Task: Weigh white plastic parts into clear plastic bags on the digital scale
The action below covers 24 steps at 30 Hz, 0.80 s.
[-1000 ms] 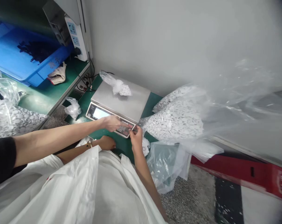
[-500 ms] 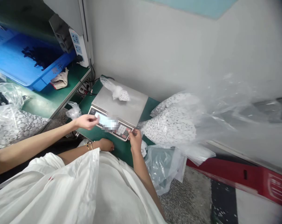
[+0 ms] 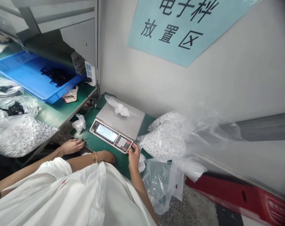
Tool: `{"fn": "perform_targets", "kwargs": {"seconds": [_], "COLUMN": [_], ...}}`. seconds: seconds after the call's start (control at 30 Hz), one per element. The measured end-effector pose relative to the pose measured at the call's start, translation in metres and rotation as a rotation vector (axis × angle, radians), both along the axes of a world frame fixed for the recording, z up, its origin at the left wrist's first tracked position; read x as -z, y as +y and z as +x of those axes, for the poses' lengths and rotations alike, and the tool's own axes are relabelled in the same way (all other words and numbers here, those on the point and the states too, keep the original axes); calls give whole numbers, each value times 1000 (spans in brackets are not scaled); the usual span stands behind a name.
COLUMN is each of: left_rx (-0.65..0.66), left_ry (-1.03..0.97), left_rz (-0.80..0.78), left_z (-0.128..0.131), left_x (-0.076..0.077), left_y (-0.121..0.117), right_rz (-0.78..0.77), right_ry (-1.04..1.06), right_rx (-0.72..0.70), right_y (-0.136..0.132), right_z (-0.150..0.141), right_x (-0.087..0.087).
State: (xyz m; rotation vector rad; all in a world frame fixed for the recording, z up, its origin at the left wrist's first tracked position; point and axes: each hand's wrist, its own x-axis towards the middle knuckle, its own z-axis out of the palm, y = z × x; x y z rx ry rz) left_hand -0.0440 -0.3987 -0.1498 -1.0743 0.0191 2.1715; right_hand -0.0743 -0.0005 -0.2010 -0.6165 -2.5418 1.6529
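My left hand (image 3: 106,156), with a gold bracelet at the wrist, lies curled like a fist on the green table (image 3: 120,161) in front of a digital scale (image 3: 104,133). At the scale's front right corner, beside the keypad, my right hand (image 3: 134,156) has its thumb and fingers closed on the edge. The scale's display is lit. On its metal plate lies a small knotted clear bag (image 3: 123,111) of white pieces. A co-worker's hand (image 3: 73,146) is at the table's left edge, below another small bag (image 3: 79,124).
Large clear bags of white pieces (image 3: 164,141) stand right of the scale, against the wall. An open plastic bag (image 3: 157,179) hangs at the table's right edge. Left, a second table (image 3: 49,114) bears a blue tray (image 3: 31,80) with black parts, a glove (image 3: 71,95) and filled bags.
The co-worker's hand has moved from the scale's display down and left to the table edge. My two hands keep their places; the view has tilted up, showing more of the wall sign.
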Motion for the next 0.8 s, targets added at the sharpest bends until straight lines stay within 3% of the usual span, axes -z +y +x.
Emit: {"fn": "perform_targets", "kwargs": {"seconds": [0.1, 0.2, 0.3, 0.43, 0.57, 0.67, 0.8], "left_rx": [-83, -202, -191, -119, -193, -167, 133], "left_ry": [-123, -243, -400, -366, -519, -671, -326], "left_rz": [315, 570, 807, 921, 881, 846, 623], "left_z": [-35, -87, -127, -139, -135, -155, -204], "left_x": [-23, -60, -90, -96, -96, -129, -204], "left_y": [15, 41, 61, 54, 52, 102, 227], "right_rz": [48, 77, 109, 176, 238, 265, 277], "right_ry": [-38, -110, -182, -221, -245, -263, -290], "right_rx": [-92, -266, -445, -584, -671, -731, -820], "right_y": [-1, -4, -9, -12, -12, -12, -10], "right_z": [16, 35, 49, 55, 56, 57, 59], "right_x": [2, 3, 4, 3, 1, 0, -3]}}
